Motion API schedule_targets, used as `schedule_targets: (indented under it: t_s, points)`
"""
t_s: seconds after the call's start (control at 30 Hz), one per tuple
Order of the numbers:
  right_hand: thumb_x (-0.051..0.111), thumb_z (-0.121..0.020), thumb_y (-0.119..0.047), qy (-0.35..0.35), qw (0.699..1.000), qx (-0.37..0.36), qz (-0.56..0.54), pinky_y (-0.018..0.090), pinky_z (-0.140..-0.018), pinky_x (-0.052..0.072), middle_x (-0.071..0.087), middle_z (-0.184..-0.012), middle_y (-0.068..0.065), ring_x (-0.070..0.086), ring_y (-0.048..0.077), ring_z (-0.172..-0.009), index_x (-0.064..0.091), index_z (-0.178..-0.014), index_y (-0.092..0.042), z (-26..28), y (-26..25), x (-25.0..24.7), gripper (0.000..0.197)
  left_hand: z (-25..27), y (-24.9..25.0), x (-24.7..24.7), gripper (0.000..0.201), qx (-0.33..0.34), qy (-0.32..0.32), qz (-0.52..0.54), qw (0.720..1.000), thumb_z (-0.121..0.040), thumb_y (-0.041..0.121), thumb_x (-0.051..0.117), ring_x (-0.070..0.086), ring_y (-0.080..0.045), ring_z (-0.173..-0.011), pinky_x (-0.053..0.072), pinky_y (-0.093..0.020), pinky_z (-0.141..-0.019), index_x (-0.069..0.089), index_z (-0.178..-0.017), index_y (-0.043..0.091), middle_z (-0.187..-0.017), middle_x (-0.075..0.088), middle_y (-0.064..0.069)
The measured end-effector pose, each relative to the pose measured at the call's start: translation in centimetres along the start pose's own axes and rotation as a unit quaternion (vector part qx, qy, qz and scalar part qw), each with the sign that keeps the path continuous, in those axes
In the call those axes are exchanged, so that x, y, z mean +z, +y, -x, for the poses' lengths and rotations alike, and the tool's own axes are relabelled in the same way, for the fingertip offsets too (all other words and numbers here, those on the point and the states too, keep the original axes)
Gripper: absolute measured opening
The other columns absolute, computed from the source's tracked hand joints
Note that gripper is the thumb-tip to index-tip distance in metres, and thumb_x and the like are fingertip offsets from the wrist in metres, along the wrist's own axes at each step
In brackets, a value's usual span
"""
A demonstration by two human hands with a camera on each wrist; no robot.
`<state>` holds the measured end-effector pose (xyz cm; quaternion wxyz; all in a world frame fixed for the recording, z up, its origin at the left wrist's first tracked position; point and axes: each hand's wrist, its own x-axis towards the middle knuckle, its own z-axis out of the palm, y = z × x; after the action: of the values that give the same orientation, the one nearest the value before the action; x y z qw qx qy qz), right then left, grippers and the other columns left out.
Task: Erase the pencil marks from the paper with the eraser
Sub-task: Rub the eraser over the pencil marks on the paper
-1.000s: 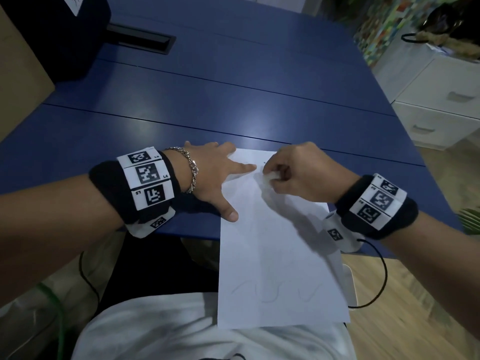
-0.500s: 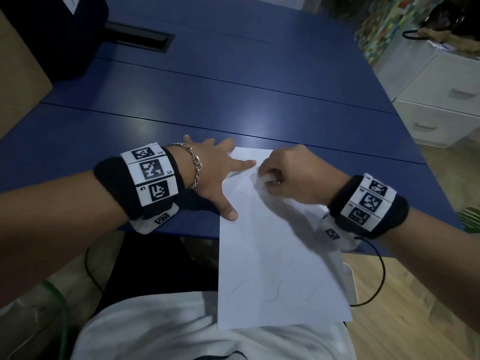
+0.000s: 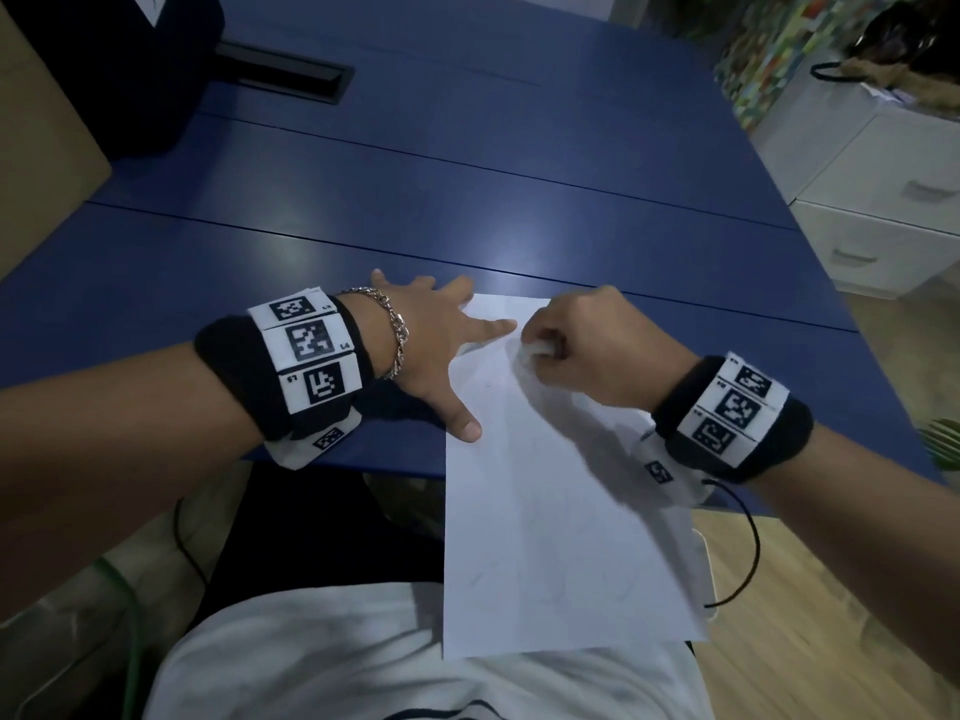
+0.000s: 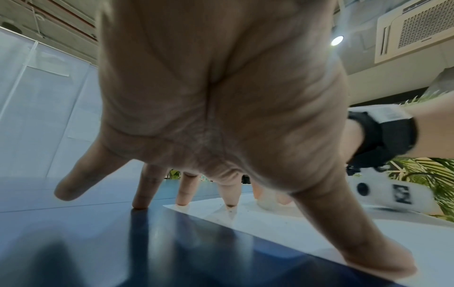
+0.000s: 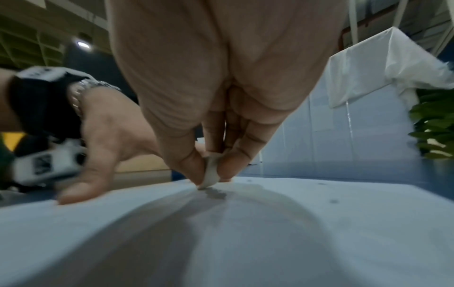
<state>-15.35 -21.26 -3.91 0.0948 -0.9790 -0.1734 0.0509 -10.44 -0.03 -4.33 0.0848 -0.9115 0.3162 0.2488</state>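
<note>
Right hand barely moved, pinches small white eraser against white paper sheet | left hand beside it, fingers straight, presses sheet onto blue desk

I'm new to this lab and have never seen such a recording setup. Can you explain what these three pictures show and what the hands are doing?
No machine: these are a person's two bare hands. Each wrist wears a black band with printed square markers and, underneath, a small white camera. The wide picture comes from a camera on the head, looking down. The other two look along each hand from the wrist, so the palm fills the frame. On the dark blue table lies a white sheet of paper, its near end hanging past the table edge. The left hand is spread open, thumb and fingertips pressing the sheet down. The right hand pinches a small white eraser whose tip touches the paper.
</note>
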Motion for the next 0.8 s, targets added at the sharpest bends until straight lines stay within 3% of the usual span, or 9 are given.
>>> schedule_targets:
  t_s: [0.13, 0.23, 0.33, 0.4, 0.53, 0.7, 0.8]
  points:
    - [0.060, -0.075, -0.024, -0.046, 0.997, -0.059, -0.019, 0.038, -0.064, 0.048, 0.058, -0.070, -0.007, 0.055, 0.020, -0.066, 0.063, -0.073, -0.020, 1.2, -2.4, 1.0, 0.006, -0.1, 0.0, 0.2, 0.134, 0.004, 0.014, -0.008, 1.000, -0.040, 0.107, 0.055, 0.030, -0.033, -0.143, 0.029, -0.077, -0.106, -0.010, -0.150, 0.068, -0.153, 0.022, 0.003]
    - [0.063, -0.077, -0.023, -0.036, 0.999, -0.023, 0.003, 0.036, -0.066, 0.051, 0.065, -0.076, -0.003, 0.056, 0.019, -0.068, 0.072, -0.085, -0.020, 0.2, -0.6, 0.4, 0.012, 0.0, 0.0, 0.2, 0.133, 0.002, 0.006, -0.003, 1.000, -0.042, 0.107, 0.056, 0.027, -0.031, -0.146, 0.025, -0.077, -0.109, -0.010, -0.150, 0.068, -0.155, 0.020, 0.005]
    - [0.061, -0.076, -0.023, 0.003, 1.000, 0.022, 0.003, 0.035, -0.060, 0.050, 0.063, -0.071, -0.002, 0.051, 0.014, -0.063, 0.065, -0.075, -0.022, -0.1, 0.4, 0.2, 0.004, 0.0, 0.0, 0.1, 0.133, 0.001, 0.004, -0.003, 1.000, -0.043, 0.106, 0.056, 0.027, -0.031, -0.146, 0.025, -0.077, -0.109, -0.011, -0.151, 0.066, -0.155, 0.019, 0.005]
    - [0.061, -0.077, -0.024, -0.013, 1.000, 0.000, -0.009, 0.032, -0.058, 0.043, 0.061, -0.069, -0.003, 0.053, 0.018, -0.064, 0.062, -0.072, -0.022, 0.5, -1.0, 0.9, 0.006, 0.1, 0.0, 0.1, 0.133, 0.001, 0.005, -0.003, 1.000, -0.043, 0.105, 0.057, 0.027, -0.031, -0.146, 0.026, -0.078, -0.109, -0.010, -0.151, 0.066, -0.154, 0.020, 0.005]
    - [0.062, -0.078, -0.029, -0.063, 0.997, -0.047, -0.017, 0.034, -0.061, 0.045, 0.060, -0.067, -0.003, 0.056, 0.021, -0.065, 0.062, -0.071, -0.021, 1.6, -3.2, 1.5, 0.011, 0.0, 0.0, 0.2, 0.132, 0.006, 0.013, -0.003, 1.000, -0.043, 0.105, 0.057, 0.028, -0.031, -0.146, 0.026, -0.077, -0.109, -0.008, -0.151, 0.067, -0.152, 0.022, 0.005]
    - [0.064, -0.076, -0.021, -0.004, 1.000, 0.013, 0.002, 0.035, -0.061, 0.047, 0.063, -0.072, 0.000, 0.056, 0.022, -0.066, 0.067, -0.076, -0.018, 0.3, -0.2, 0.3, 0.004, 0.1, 0.1, 0.1, 0.134, -0.004, 0.003, 0.000, 1.000, -0.043, 0.105, 0.058, 0.025, -0.031, -0.147, 0.024, -0.078, -0.111, -0.010, -0.151, 0.065, -0.153, 0.019, 0.005]
    - [0.061, -0.075, -0.023, -0.022, 0.999, -0.026, -0.007, 0.035, -0.060, 0.044, 0.056, -0.066, -0.003, 0.053, 0.022, -0.065, 0.056, -0.067, -0.020, 0.9, -1.9, 1.2, 0.010, 0.1, 0.1, 0.1, 0.134, -0.002, 0.007, -0.005, 1.000, -0.042, 0.106, 0.057, 0.027, -0.032, -0.146, 0.027, -0.077, -0.109, -0.010, -0.151, 0.066, -0.153, 0.020, 0.004]
